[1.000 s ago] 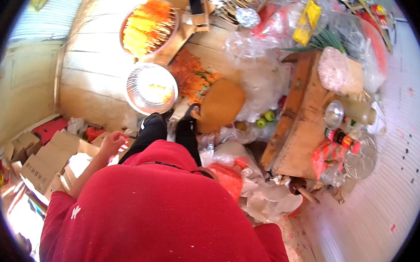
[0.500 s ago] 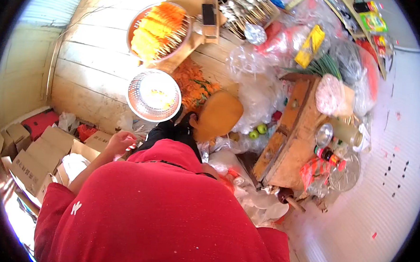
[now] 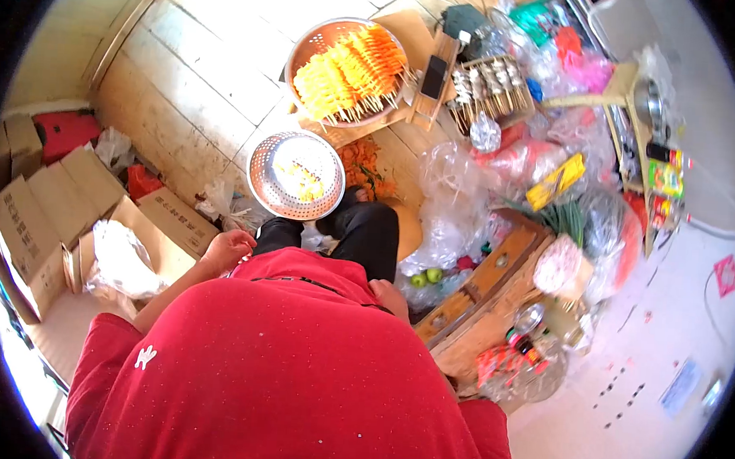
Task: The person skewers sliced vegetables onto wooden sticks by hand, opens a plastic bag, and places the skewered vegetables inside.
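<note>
My left hand (image 3: 232,246) is low beside my left thigh, fingers loosely bent and a little apart, with nothing visible in it. My right hand (image 3: 390,299) shows only in part by my right thigh; its fingers are hidden. In front of my feet stands a perforated metal colander (image 3: 259,174) with small orange-yellow bits inside. Beyond it, a larger colander (image 3: 297,48) holds many orange and yellow skewered pieces (image 3: 342,72). Orange scraps (image 3: 366,165) lie on the floor next to the colander.
Cardboard boxes (image 3: 31,220) and a white bag (image 3: 123,254) are at the left. A phone (image 3: 434,77) rests on a wooden stool. A tray of skewers (image 3: 491,86), plastic bags (image 3: 452,192), green fruit (image 3: 426,277) and a wooden cabinet (image 3: 490,277) occupy the right side.
The view has swung, and the colanders and skewers now appear farther right. My legs have moved apart, the right thigh covering much of the brown board. My right hand has come into view.
</note>
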`<state>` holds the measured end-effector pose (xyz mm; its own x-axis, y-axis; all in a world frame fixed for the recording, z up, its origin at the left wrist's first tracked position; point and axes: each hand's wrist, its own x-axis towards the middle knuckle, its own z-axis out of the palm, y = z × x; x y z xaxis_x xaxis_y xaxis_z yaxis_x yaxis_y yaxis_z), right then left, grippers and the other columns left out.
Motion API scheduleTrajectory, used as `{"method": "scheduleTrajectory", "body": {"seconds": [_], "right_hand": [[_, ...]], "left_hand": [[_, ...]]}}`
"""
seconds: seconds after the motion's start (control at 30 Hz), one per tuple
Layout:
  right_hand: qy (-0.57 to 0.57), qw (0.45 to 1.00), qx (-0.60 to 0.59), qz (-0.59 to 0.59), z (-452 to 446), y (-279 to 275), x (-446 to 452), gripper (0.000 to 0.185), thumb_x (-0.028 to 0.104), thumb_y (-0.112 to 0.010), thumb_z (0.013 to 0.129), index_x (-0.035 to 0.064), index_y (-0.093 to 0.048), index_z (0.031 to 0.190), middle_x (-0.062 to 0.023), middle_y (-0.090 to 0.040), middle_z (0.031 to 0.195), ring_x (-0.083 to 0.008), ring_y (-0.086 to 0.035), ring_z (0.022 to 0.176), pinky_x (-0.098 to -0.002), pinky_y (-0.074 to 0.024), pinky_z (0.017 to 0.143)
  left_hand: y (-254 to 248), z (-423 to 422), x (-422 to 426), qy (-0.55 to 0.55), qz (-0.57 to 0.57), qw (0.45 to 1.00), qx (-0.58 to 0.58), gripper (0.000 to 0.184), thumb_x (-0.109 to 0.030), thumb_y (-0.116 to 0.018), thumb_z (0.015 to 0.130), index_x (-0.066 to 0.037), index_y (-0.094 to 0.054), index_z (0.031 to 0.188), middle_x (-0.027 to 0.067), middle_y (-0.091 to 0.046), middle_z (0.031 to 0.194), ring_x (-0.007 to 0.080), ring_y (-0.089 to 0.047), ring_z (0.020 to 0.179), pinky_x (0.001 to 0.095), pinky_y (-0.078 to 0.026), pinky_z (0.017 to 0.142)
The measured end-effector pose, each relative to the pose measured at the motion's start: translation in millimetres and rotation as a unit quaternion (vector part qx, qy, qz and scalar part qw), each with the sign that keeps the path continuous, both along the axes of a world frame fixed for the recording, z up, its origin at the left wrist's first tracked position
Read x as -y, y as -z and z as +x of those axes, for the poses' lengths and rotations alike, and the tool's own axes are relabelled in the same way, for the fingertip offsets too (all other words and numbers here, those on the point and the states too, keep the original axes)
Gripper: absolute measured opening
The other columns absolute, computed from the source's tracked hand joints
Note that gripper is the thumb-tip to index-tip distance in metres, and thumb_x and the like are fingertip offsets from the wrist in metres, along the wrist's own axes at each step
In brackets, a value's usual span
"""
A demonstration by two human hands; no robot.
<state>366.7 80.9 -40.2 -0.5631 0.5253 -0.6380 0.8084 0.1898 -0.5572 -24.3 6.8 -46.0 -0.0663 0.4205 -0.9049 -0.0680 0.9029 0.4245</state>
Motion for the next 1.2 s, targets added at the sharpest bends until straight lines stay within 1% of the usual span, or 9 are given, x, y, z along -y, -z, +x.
{"method": "scheduleTrajectory", "body": {"seconds": [0.37, 0.47, 0.53, 0.57, 0.8, 0.9, 1.0, 1.07, 1.2], "right_hand": [[-0.124, 0.978, 0.042, -0.164, 31, 34, -171, 0.03, 0.032, -0.046, 0.086, 0.0076, -0.058, 0.099, -0.0209, -0.06, 0.095, -0.0373, -0.057, 0.094, -0.0439, -0.0456, 0.078], [-0.188, 0.963, -0.004, -0.195, 85, 93, -211, 0.031, 0.032, -0.047, 0.085, 0.008, -0.061, 0.097, -0.0214, -0.062, 0.093, -0.037, -0.059, 0.093, -0.0445, -0.0465, 0.077], [-0.19, 0.962, 0.03, -0.192, 90, 48, -251, 0.032, 0.034, -0.047, 0.086, 0.0084, -0.062, 0.099, -0.0209, -0.063, 0.094, -0.0379, -0.059, 0.094, -0.0449, -0.0471, 0.077], [-0.091, 0.936, -0.061, -0.335, 139, 122, -231, 0.034, 0.035, -0.045, 0.086, 0.0087, -0.062, 0.099, -0.0202, -0.063, 0.096, -0.038, -0.058, 0.097, -0.0452, -0.0465, 0.079], [-0.094, 0.952, 0.091, -0.278, 162, 71, -306, 0.039, 0.038, -0.036, 0.091, 0.0091, -0.056, 0.11, -0.0185, -0.059, 0.11, -0.0368, -0.055, 0.103, -0.0441, -0.0433, 0.085], [-0.103, 0.954, 0.093, -0.265, 192, 148, -286, 0.041, 0.039, -0.034, 0.092, 0.009, -0.055, 0.111, -0.0192, -0.057, 0.111, -0.0363, -0.053, 0.106, -0.044, -0.0415, 0.088], [-0.188, 0.952, 0.012, -0.241, 154, 87, -340, 0.043, 0.039, -0.033, 0.093, 0.0076, -0.054, 0.113, -0.0189, -0.058, 0.108, -0.0364, -0.052, 0.105, -0.0432, -0.0406, 0.09], [-0.155, 0.959, -0.006, -0.239, 188, 157, -306, 0.042, 0.037, -0.032, 0.093, 0.0076, -0.054, 0.114, -0.0182, -0.058, 0.108, -0.0366, -0.052, 0.104, -0.0433, -0.0406, 0.089], [-0.213, 0.941, -0.035, -0.262, 180, 139, -334, 0.038, 0.033, -0.033, 0.093, 0.0099, -0.054, 0.115, -0.0171, -0.058, 0.109, -0.0357, -0.052, 0.104, -0.0429, -0.0411, 0.089]], "left_hand": [[7, 97, -30, -0.245, -0.041, 0.968, -0.021, 0.014, 0.0, -0.058, 0.078, -0.001, -0.062, 0.091, 0.0044, -0.062, 0.076, 0.0127, -0.059, 0.066, 0.0261, -0.048, 0.059], [4, 150, -59, -0.315, -0.046, 0.948, -0.026, 0.014, -0.006, -0.059, 0.079, -0.003, -0.061, 0.093, 0.0044, -0.063, 0.077, 0.0133, -0.061, 0.065, 0.0243, -0.047, 0.058], [-16, 187, -90, -0.312, -0.067, 0.947, -0.026, 0.014, -0.007, -0.06, 0.079, -0.003, -0.061, 0.093, 0.0048, -0.063, 0.077, 0.0131, -0.061, 0.066, 0.0242, -0.047, 0.059], [-6, 200, -93, -0.281, -0.042, 0.959, 0.009, 0.013, -0.007, -0.06, 0.08, -0.003, -0.061, 0.093, 0.0047, -0.063, 0.078, 0.0131, -0.061, 0.067, 0.0254, -0.048, 0.06], [-27, 245, -188, -0.274, -0.041, 0.961, -0.013, 0.013, -0.007, -0.058, 0.081, -0.003, -0.061, 0.093, 0.0036, -0.062, 0.08, 0.0124, -0.06, 0.07, 0.0254, -0.048, 0.065], [-32, 249, -204, -0.264, -0.041, 0.963, -0.03, 0.014, -0.008, -0.058, 0.081, -0.003, -0.061, 0.094, 0.0033, -0.062, 0.08, 0.0119, -0.06, 0.07, 0.0255, -0.047, 0.064], [-38, 253, -211, -0.281, -0.054, 0.957, -0.058, 0.014, -0.008, -0.058, 0.081, -0.003, -0.061, 0.094, 0.0034, -0.062, 0.079, 0.0117, -0.06, 0.069, 0.0252, -0.047, 0.063], [-37, 255, -205, -0.298, -0.046, 0.952, -0.058, 0.014, -0.008, -0.058, 0.081, -0.003, -0.061, 0.094, 0.0033, -0.062, 0.08, 0.0115, -0.06, 0.069, 0.025, -0.047, 0.062], [-28, 263, -191, -0.333, -0.046, 0.94, -0.061, 0.014, -0.008, -0.058, 0.082, -0.004, -0.061, 0.094, 0.0032, -0.063, 0.08, 0.0109, -0.059, 0.068, 0.0242, -0.047, 0.06]]}}
